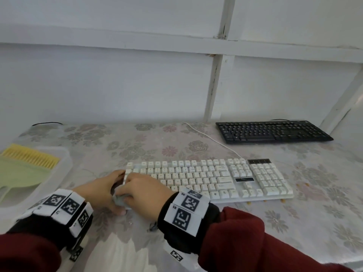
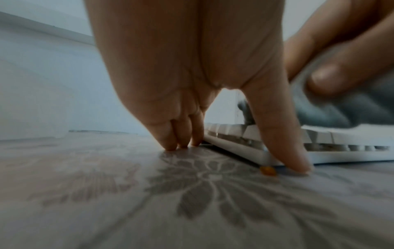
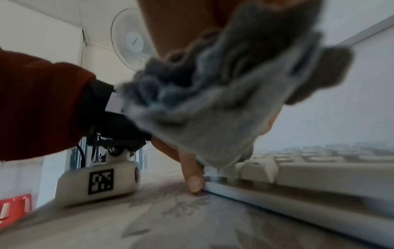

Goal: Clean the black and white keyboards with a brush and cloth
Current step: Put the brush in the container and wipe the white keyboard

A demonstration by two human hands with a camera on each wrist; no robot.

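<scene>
- Grey, soft microfibre cloth [image 3: 213, 107] is bunched inside the right hand [image 1: 146, 190], whose fingers curl round it and press it onto the left end of the white, full-size plastic keyboard [image 1: 212, 178].
- White keyboard lies on the floral-patterned tabletop [image 1: 314, 213] with its long axis running left to right in front of the person; nearly all of its keys stretch away to the right of the cloth, so any wiping stroke, in my judgement, has to travel rightward along that axis.
- Left hand [image 1: 100, 190] sits just beside the keyboard's left edge: its fingertips [image 2: 177, 143] stand on the tabletop and its thumb [image 2: 285, 151] touches the near left corner of the case. Its grip is spread rather than closed, bracing the keyboard and holding nothing.
- Black, flat plastic keyboard [image 1: 273, 131] rests well apart, at the far right of the tabletop, nearer the right hand than the left.
- Yellow-bristled brush with a pale green body [image 1: 25, 163] lies in a clear plastic tray [image 1: 62, 173] at the left edge, nearer the left hand.
- Small orange-yellow crumbs [image 1: 282, 200] lie along the white keyboard's front edge, one beside the left thumb.
</scene>
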